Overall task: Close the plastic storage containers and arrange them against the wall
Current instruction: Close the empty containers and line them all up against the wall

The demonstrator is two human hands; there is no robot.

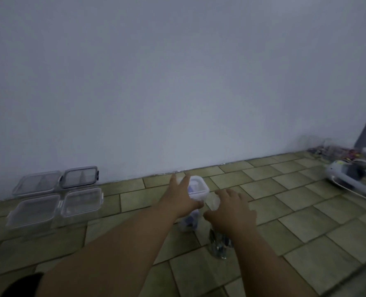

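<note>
Two tall clear containers stand on the tiled floor, a little out from the wall. The farther container has a white lid on top and bluish contents. My left hand is against its left side, thumb across the front below the lid. The nearer container holds dark items. My right hand covers its top, fingers curled over the pale lid. Both containers look blurred.
Several flat lidded containers sit in a block at the left, the back two against the wall. At the far right lie a white appliance, a cable and a pile of small colourful clutter.
</note>
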